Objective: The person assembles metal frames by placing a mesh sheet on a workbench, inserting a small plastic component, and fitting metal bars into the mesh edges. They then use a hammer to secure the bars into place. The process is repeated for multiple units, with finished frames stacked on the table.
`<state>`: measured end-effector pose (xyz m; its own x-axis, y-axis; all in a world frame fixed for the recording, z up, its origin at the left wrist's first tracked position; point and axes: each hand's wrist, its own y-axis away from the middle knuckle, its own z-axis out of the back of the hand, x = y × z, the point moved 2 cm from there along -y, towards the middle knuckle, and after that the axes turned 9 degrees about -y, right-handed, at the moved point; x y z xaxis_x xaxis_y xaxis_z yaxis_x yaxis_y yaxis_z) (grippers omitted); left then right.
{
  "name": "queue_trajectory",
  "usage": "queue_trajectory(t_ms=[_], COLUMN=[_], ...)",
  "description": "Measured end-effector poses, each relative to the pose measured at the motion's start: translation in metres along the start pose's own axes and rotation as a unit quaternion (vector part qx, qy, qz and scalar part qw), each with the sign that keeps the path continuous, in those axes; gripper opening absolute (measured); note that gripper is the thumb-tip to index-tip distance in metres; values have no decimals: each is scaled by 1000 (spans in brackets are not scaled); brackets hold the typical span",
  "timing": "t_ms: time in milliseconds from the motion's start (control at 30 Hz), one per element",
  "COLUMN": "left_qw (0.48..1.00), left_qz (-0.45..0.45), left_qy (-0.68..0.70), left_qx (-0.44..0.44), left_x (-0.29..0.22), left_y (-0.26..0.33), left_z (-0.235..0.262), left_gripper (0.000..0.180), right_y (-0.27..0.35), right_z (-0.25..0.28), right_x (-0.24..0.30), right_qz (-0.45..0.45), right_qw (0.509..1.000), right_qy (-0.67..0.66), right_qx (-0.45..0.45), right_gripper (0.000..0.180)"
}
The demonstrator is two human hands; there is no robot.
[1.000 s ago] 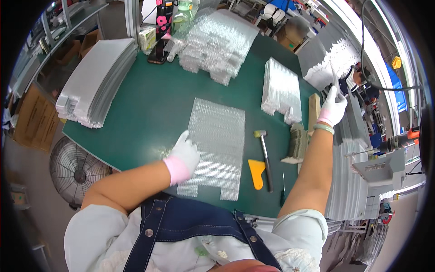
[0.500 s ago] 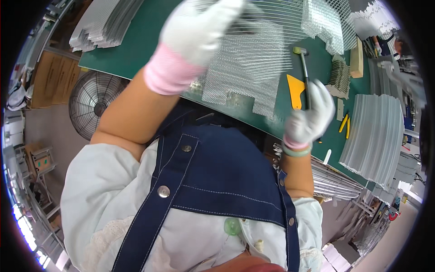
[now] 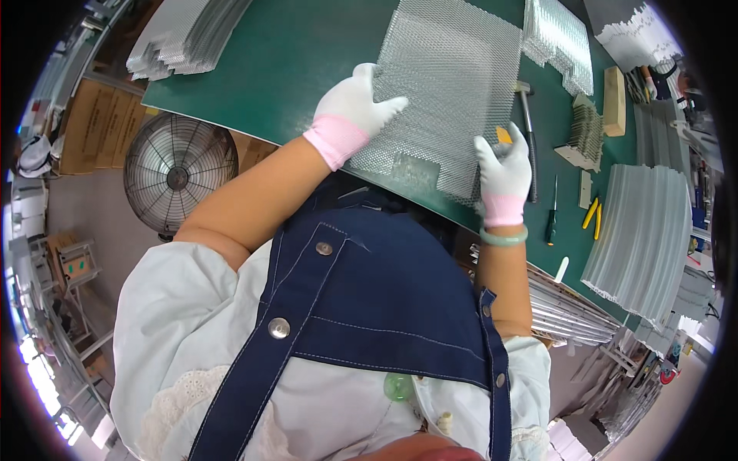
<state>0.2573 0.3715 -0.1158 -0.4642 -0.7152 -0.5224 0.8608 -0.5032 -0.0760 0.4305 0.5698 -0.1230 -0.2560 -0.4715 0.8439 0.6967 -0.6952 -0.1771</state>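
A silvery wire-mesh sheet [image 3: 453, 73] with a stepped near edge lies flat on the green table in front of me. My left hand [image 3: 355, 107], in a white glove with a pink cuff, rests at the sheet's left edge, thumb stretched over the mesh. My right hand [image 3: 507, 170], gloved alike, is at the sheet's lower right edge, with thumb and fingers apart. Just beyond the right hand lie a hammer [image 3: 528, 115] and a yellow scraper [image 3: 503, 135], which the hand partly hides. Whether other sheets lie beneath the mesh I cannot tell.
Stacks of mesh sheets stand at the far left [image 3: 188, 38], far right [image 3: 560, 42] and right [image 3: 642, 238]. Right of my hand are a screwdriver [image 3: 552, 219], yellow-handled pliers [image 3: 592, 217], a wooden block [image 3: 614, 100] and grey plates [image 3: 583, 134]. A fan [image 3: 178, 177] stands beside the table.
The raised mesh sheet has come down flat onto the table. My left hand has moved lower, toward me. My right hand has shifted left from the hammer handle to the sheet's edge.
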Motion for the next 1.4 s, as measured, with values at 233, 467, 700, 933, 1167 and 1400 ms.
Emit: queue_trajectory(t_ms=[233, 467, 700, 933, 1167, 1400], left_qw=[988, 984, 977, 956, 916, 910], left_qz=[26, 31, 16, -91, -323, -320], left_qy=[-111, -116, -107, -278, -239, -261], left_qx=[100, 131, 186, -38, 18, 34], left_x=[6, 3, 8, -4, 33, 30], left_y=[-4, -12, -17, -8, -7, -9], left_z=[-19, -17, -12, -10, -50, -53], left_gripper=[66, 58, 66, 69, 57, 58], right_y=[-20, -20, -26, -18, 15, 66], right_z=[-30, -28, -26, -26, -40, -96], right_x=[-20, -27, -21, 12, 27, 59], right_qz=[-20, 17, -56, -4, 346, 384], right_qw=[978, 978, 979, 922, 886, 815], right_qy=[189, 186, 145, 384, 308, 285], right_qx=[91, 95, 133, 54, 36, 328], right_gripper=[71, 71, 71, 75, 34, 53])
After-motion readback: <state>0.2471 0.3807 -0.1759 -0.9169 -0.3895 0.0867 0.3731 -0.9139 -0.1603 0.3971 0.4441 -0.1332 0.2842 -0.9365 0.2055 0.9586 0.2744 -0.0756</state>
